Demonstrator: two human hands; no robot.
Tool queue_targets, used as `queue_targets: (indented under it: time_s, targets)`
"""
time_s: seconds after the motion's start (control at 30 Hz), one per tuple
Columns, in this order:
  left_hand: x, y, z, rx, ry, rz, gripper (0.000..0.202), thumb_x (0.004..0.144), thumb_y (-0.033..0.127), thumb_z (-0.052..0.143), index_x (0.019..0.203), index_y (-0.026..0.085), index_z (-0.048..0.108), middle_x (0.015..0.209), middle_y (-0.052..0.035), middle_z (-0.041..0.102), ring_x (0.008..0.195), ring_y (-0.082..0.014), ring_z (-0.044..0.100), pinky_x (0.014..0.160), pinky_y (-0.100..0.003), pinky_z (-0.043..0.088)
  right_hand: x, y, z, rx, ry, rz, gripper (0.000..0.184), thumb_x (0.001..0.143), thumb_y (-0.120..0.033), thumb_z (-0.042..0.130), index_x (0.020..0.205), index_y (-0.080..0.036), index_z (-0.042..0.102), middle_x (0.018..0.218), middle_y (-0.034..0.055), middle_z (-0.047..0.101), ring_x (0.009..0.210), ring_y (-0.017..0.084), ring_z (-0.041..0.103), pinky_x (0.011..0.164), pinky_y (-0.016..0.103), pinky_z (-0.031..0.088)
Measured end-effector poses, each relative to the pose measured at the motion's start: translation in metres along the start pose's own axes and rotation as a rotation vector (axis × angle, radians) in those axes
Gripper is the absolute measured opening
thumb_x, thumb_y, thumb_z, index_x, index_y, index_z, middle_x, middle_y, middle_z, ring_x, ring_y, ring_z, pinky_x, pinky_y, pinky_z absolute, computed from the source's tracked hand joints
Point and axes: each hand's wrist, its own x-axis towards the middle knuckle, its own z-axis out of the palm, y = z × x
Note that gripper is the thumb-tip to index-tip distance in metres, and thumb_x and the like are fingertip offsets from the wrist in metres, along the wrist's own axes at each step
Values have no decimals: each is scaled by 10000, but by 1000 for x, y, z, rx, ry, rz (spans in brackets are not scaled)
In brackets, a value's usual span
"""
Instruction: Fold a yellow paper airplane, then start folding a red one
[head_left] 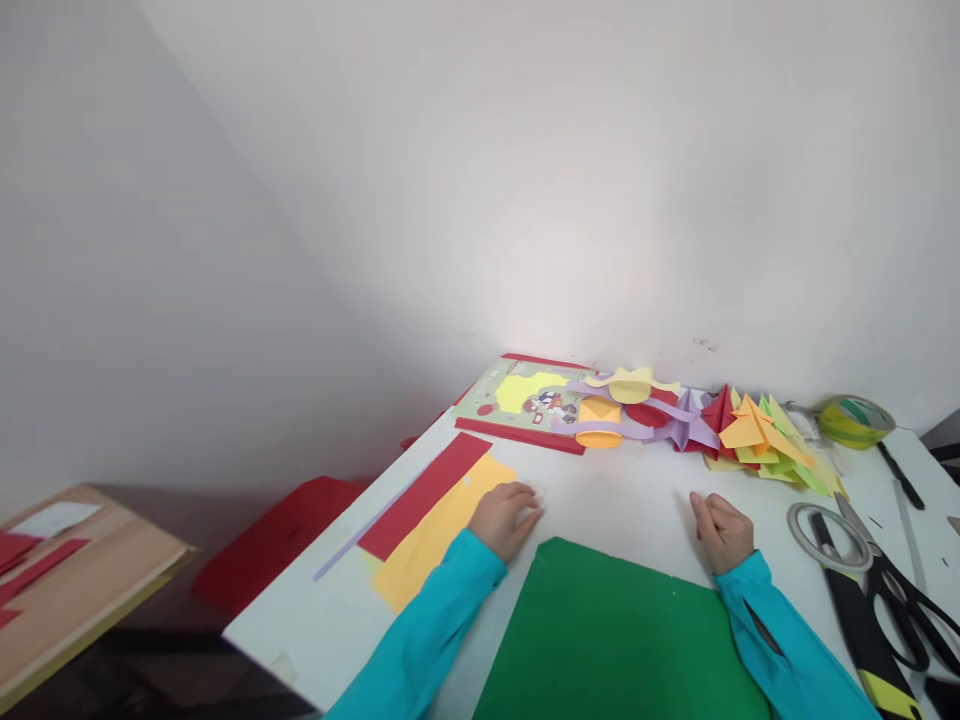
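Note:
My left hand (504,520) rests at the edge of a yellow-orange paper sheet (442,515), its fingers loosely bent with a gap between thumb and fingertips. No object shows in it. My right hand (722,532) is curled into a fist on the white table, thumb up, with nothing visible inside. Between my forearms lies a green sheet (622,640), its far edge just short of both hands. A dark red paper strip (427,495) lies beside the yellow-orange sheet, with a thin lilac strip (375,520) farther left.
Along the wall are a printed folder (502,400), curled paper shapes (630,395) and folded colored papers (757,430). At right lie a yellow-green tape roll (855,422), a pale tape ring (796,530), black-handled scissors (892,590) and a black-and-yellow tool (859,620). A red stool (277,545) stands left.

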Motion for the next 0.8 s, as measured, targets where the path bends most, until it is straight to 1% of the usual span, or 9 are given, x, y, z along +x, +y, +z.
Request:
queue_targets:
  time_s: [0.03,0.1,0.17,0.23,0.27,0.4,0.53,0.7,0.8]
  targets:
    - [-3,-10,-4,51,9,-36,246,836,363,506,886,194,679,1012,-115,685,978,-274,620,877,-428,491,0,0,0,-6,-5,-2,551,941,-318,490,406,-185,491,483,-28,435,429,62,448,508,227,368]
    - [-8,-29,-11,148,13,-114,288,837,366,493,971,185,671,1079,-128,666,1055,-291,591,930,-444,467,1,-1,-1,-17,-15,-7,550,941,-316,490,407,-186,500,480,-27,442,430,62,456,507,220,376]
    - [-12,-45,-17,247,2,-215,347,831,386,480,998,151,671,1152,-172,632,1099,-346,562,926,-501,453,1,-1,-1,-26,-16,-7,548,939,-315,490,407,-188,505,477,-27,445,428,63,460,504,217,381]
    - [-16,-56,-20,325,-42,-298,403,818,418,479,1031,133,667,1202,-203,602,1122,-397,539,885,-547,457,2,0,-1,-29,-14,-6,543,938,-312,491,409,-192,507,479,-28,445,425,65,461,497,218,382]
    - [-17,-61,-21,350,-76,-327,428,813,439,483,1050,132,664,1205,-206,603,1116,-402,545,869,-544,465,2,1,-1,-28,-17,-5,539,936,-310,493,410,-194,508,482,-28,446,426,66,464,496,219,384]
    - [-14,-71,-24,396,-212,-380,460,803,506,490,1075,174,654,1211,-166,621,1086,-355,584,848,-466,488,0,3,0,-16,-37,0,525,932,-306,503,418,-200,516,494,-23,462,438,73,473,505,225,394]
    - [7,-82,-29,410,-262,-393,477,826,529,475,1079,166,654,1172,-165,639,1061,-350,600,841,-449,481,-2,4,4,-12,-15,25,542,942,-327,485,415,-204,503,494,-21,444,437,81,454,504,240,386]
    - [49,-91,-35,408,-233,-328,417,842,452,561,1087,126,650,1180,-175,624,1100,-355,577,875,-437,476,-3,3,6,-5,1,27,554,945,-341,482,409,-201,496,486,-24,435,436,78,455,511,235,383]
    - [70,-90,-32,399,-199,-246,375,864,401,601,1132,138,608,1199,-122,599,1103,-311,567,909,-451,476,-2,2,6,-3,3,21,557,948,-341,476,409,-199,494,489,-24,434,434,75,458,506,229,385]
